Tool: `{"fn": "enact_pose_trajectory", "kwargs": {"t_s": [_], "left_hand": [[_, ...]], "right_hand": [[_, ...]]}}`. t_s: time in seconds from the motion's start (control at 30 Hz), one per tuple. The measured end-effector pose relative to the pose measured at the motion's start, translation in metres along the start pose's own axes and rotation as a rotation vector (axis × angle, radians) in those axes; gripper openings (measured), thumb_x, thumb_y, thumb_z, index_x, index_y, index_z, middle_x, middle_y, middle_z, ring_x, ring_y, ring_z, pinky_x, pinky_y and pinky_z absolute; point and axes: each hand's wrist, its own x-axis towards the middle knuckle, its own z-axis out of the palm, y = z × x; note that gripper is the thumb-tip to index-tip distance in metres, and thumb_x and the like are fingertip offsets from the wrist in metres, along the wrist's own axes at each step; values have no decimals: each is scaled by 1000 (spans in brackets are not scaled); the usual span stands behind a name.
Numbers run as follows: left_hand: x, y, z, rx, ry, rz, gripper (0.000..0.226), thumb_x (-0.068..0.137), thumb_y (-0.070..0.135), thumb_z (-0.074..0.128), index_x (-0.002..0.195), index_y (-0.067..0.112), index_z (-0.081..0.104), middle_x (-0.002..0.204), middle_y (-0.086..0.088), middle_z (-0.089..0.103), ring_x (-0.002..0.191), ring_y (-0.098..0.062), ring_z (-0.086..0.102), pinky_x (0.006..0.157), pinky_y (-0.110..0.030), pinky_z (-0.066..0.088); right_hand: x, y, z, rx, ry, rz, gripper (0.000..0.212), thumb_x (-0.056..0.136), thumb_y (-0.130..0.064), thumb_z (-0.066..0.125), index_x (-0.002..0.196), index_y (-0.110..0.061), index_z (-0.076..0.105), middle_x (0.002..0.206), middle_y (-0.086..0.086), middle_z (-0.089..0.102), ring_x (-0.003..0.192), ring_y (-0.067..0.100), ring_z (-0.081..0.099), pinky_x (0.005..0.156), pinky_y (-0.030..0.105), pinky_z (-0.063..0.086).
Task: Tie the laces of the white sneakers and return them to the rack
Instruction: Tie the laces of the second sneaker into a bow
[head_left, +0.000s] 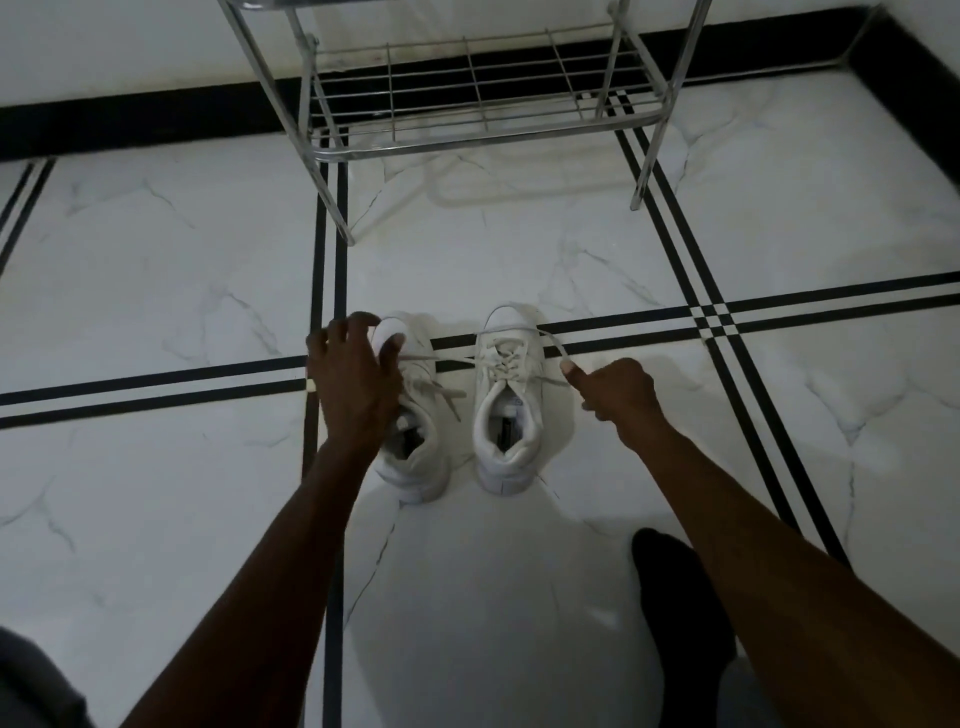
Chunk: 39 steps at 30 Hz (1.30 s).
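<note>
Two white sneakers stand side by side on the floor, toes pointing away from me: the left sneaker (415, 441) and the right sneaker (508, 410). Their laces lie loose. My left hand (356, 376) hovers over the left sneaker's front with fingers spread, touching its toe and lace. My right hand (618, 389) is closed beside the right sneaker, pinching one lace end (553, 343) that runs taut from the shoe. The metal shoe rack (483, 104) stands beyond the sneakers, its lower shelf bare.
The floor (156, 249) is white marble tile with black stripe lines. A black skirting runs along the wall behind the rack. My foot in a dark sock (675, 613) rests at the lower right. The rack's legs stand just past the sneakers.
</note>
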Motion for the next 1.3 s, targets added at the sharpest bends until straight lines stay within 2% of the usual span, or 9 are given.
{"fn": "enact_pose_trajectory", "kwargs": {"t_s": [0.2,0.37,0.57,0.67,0.8,0.9,1.03,1.2,1.3], "left_hand": [[-8,45,31,-132,-386,394,22,90,9,70,110,9,77,110,-12,77,108,-32,66,94,-34,47],[-5,53,47,24,-322,342,33,82,7,56,94,23,81,89,0,80,89,-27,73,87,-41,52],[-6,54,47,360,-347,403,29,90,5,56,107,21,72,94,-4,77,97,-29,67,91,-42,33],[-15,45,41,451,-409,410,32,92,10,57,120,23,67,102,-6,76,104,-29,65,96,-44,33],[-26,35,38,447,-369,474,42,79,10,73,118,25,72,86,-9,75,98,-32,63,90,-47,37],[-27,33,36,410,-367,447,32,72,9,79,99,26,81,77,-8,74,91,-32,63,87,-48,38],[-34,40,37,379,-371,356,32,88,9,60,109,27,77,90,-8,73,107,-28,60,101,-52,31],[-33,48,34,276,-413,300,33,90,8,62,118,24,70,112,0,74,129,-26,53,117,-61,11],[-31,61,35,217,-426,310,32,90,3,56,109,25,71,102,3,74,125,-26,54,116,-60,11]], "right_hand": [[-13,-15,10,-137,-222,-541,26,87,-15,73,113,-12,71,117,7,67,101,20,63,82,22,44],[-8,-14,21,-112,-87,-577,6,87,-8,68,85,-11,73,88,6,74,81,19,69,74,36,57],[-5,-12,25,-259,-150,-595,9,91,-5,59,91,-14,62,92,9,69,82,23,66,75,43,58],[-3,-10,26,-406,-117,-741,27,82,9,60,102,-9,64,102,14,66,95,30,62,81,45,55],[-3,-4,14,-594,51,-973,27,63,22,61,81,2,67,82,21,64,79,40,60,66,47,53],[-4,2,10,-667,87,-920,24,62,17,68,78,0,68,80,19,67,80,39,62,66,44,53],[-1,0,18,-512,56,-789,17,78,8,59,84,-4,69,91,17,67,91,38,61,71,43,51],[-3,-6,15,-399,-88,-589,12,90,-8,57,96,-18,58,99,3,64,96,26,61,84,47,51],[-5,-6,14,-376,-98,-565,19,88,-5,61,101,-18,61,104,5,68,97,26,63,88,49,51]]}}
